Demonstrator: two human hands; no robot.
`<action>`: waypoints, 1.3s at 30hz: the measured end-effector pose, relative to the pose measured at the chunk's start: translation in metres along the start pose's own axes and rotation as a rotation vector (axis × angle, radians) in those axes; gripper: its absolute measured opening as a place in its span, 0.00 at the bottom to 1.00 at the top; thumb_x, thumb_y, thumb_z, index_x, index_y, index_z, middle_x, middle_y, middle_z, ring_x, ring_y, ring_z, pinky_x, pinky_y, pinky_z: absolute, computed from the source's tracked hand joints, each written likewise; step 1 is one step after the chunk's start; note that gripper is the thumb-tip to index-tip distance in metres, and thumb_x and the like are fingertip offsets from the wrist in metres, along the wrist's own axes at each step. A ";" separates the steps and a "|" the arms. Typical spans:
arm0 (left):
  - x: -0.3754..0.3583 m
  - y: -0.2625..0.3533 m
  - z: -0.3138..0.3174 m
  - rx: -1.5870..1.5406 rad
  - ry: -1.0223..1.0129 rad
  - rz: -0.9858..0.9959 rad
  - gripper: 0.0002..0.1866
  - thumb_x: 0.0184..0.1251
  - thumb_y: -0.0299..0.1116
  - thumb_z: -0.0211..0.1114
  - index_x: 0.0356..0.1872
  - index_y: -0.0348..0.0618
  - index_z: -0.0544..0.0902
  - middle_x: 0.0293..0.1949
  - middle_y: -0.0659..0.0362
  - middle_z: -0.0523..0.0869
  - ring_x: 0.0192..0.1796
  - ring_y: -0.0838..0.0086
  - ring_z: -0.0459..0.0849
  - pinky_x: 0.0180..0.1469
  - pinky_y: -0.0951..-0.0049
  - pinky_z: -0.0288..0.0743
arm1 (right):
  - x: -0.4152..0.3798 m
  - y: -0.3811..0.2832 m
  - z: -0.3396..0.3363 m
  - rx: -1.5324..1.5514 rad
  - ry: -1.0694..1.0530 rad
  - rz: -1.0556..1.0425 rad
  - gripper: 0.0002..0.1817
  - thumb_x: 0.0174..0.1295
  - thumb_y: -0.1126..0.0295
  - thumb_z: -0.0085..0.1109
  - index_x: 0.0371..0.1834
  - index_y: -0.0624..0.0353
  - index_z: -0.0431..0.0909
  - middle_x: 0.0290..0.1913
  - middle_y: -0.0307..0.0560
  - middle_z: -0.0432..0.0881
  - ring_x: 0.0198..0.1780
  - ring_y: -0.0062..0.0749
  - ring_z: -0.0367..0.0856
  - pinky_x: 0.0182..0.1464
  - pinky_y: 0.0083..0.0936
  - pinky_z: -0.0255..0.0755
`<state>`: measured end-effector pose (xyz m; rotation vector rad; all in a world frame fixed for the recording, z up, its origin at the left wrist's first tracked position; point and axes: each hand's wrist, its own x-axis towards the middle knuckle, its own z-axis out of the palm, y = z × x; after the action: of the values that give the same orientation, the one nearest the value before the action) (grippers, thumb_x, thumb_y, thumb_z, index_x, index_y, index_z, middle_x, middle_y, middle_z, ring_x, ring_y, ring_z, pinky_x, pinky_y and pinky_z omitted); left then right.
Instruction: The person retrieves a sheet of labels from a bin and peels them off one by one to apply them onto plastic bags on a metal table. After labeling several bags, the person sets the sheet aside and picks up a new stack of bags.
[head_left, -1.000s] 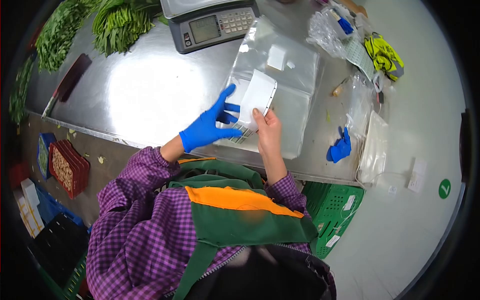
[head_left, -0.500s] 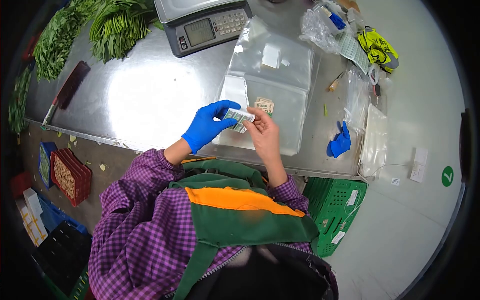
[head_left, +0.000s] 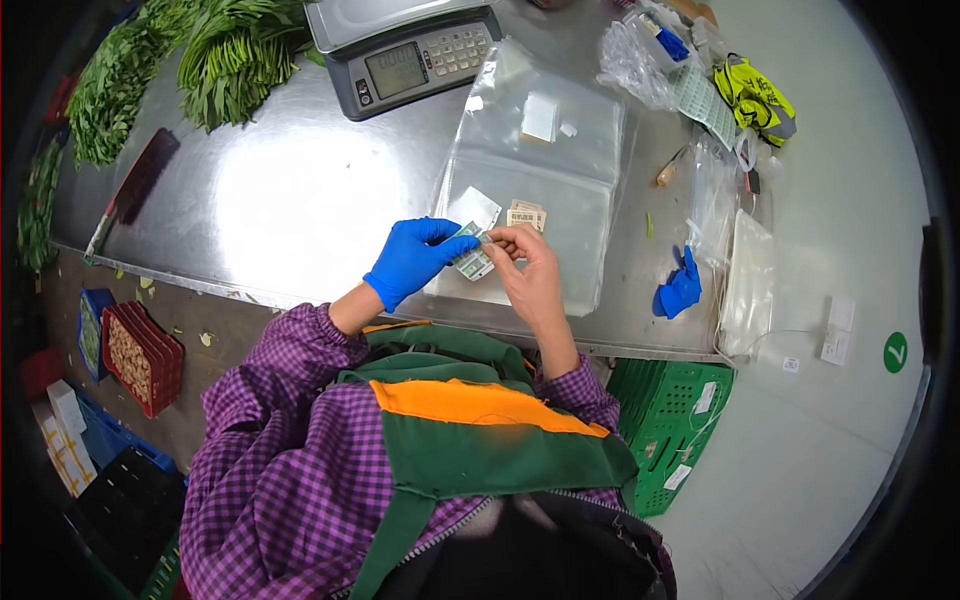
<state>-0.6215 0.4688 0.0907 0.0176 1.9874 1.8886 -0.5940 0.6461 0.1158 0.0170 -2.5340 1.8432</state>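
Note:
My left hand (head_left: 408,264), in a blue glove, pinches a small sheet of green-and-white printed labels (head_left: 474,264) between thumb and fingers. At the sheet's upper right edge, the thumb and fingertips of my bare right hand (head_left: 530,278) are closed on it; whether a single label is lifting there is too small to tell. Both hands are above a stack of clear plastic bags (head_left: 575,160). On the bags, just beyond my fingers, lie a white slip of paper (head_left: 475,207) and a few beige printed labels (head_left: 526,213). Farther up is another white paper piece (head_left: 540,117).
A digital scale (head_left: 400,65) stands at the back of the metal table (head_left: 200,215). Leafy greens (head_left: 235,65) lie back left, near a red brush (head_left: 148,175). A blue glove (head_left: 680,285) and plastic packaging (head_left: 712,190) lie right. Green crates (head_left: 665,425) stand below the edge.
The label sheet has turned and tilted between my hands. My right fingers have closed in at its upper edge. The white slip on the bags now lies at a different angle.

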 end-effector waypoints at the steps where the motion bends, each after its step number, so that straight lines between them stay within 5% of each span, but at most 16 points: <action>1: 0.000 0.000 0.000 0.001 -0.005 -0.009 0.12 0.59 0.35 0.69 0.35 0.35 0.86 0.26 0.59 0.85 0.28 0.83 0.78 0.31 0.81 0.73 | 0.000 0.000 0.000 -0.008 -0.008 0.012 0.06 0.55 0.76 0.62 0.36 0.64 0.80 0.30 0.41 0.76 0.32 0.25 0.76 0.35 0.20 0.71; 8: 0.006 -0.006 0.002 0.061 -0.014 -0.118 0.12 0.61 0.36 0.68 0.31 0.34 0.85 0.22 0.62 0.82 0.25 0.85 0.75 0.28 0.83 0.69 | -0.004 0.000 0.001 -0.125 0.061 -0.065 0.05 0.56 0.77 0.61 0.35 0.64 0.80 0.29 0.41 0.78 0.30 0.23 0.75 0.35 0.18 0.70; 14: 0.011 -0.009 0.008 -0.117 0.028 -0.130 0.17 0.62 0.43 0.66 0.30 0.35 0.85 0.21 0.62 0.81 0.24 0.84 0.74 0.28 0.80 0.71 | -0.005 0.017 -0.004 0.383 0.078 0.183 0.07 0.60 0.75 0.59 0.39 0.67 0.79 0.31 0.37 0.79 0.34 0.18 0.75 0.39 0.16 0.70; 22: 0.001 -0.009 0.009 0.117 -0.135 -0.018 0.19 0.65 0.45 0.62 0.36 0.36 0.85 0.23 0.58 0.83 0.26 0.81 0.77 0.31 0.76 0.72 | 0.002 0.000 -0.002 0.460 0.013 0.175 0.30 0.59 0.80 0.56 0.66 0.62 0.59 0.50 0.46 0.74 0.43 0.20 0.75 0.45 0.16 0.70; 26: -0.004 -0.004 0.010 0.063 -0.180 -0.044 0.18 0.65 0.44 0.62 0.39 0.37 0.85 0.26 0.56 0.85 0.27 0.79 0.79 0.34 0.76 0.74 | 0.004 0.023 -0.006 0.448 0.069 0.134 0.31 0.58 0.82 0.56 0.66 0.64 0.59 0.48 0.46 0.75 0.41 0.19 0.76 0.44 0.16 0.71; 28: 0.002 -0.011 -0.015 0.274 -0.032 0.069 0.14 0.64 0.38 0.64 0.42 0.37 0.84 0.32 0.54 0.86 0.33 0.76 0.83 0.39 0.75 0.75 | 0.008 0.040 -0.024 0.428 0.314 0.174 0.27 0.59 0.80 0.56 0.63 0.67 0.61 0.45 0.45 0.77 0.38 0.17 0.75 0.39 0.15 0.71; 33: 0.009 0.030 -0.081 0.463 0.440 0.366 0.14 0.63 0.32 0.64 0.49 0.40 0.82 0.39 0.54 0.86 0.41 0.74 0.83 0.46 0.75 0.75 | -0.002 0.099 -0.054 0.340 0.488 0.514 0.13 0.61 0.75 0.57 0.47 0.68 0.73 0.33 0.40 0.80 0.30 0.16 0.74 0.31 0.13 0.68; 39: 0.007 -0.011 -0.103 0.487 0.366 0.083 0.27 0.62 0.41 0.65 0.61 0.44 0.72 0.57 0.49 0.77 0.59 0.62 0.76 0.60 0.66 0.68 | -0.002 0.168 -0.047 -0.006 0.477 0.547 0.10 0.57 0.69 0.62 0.37 0.64 0.78 0.26 0.43 0.82 0.25 0.23 0.77 0.30 0.19 0.69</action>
<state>-0.6552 0.3709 0.0796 -0.1199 2.6919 1.4855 -0.5940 0.7421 -0.0292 -1.0717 -2.3300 1.6899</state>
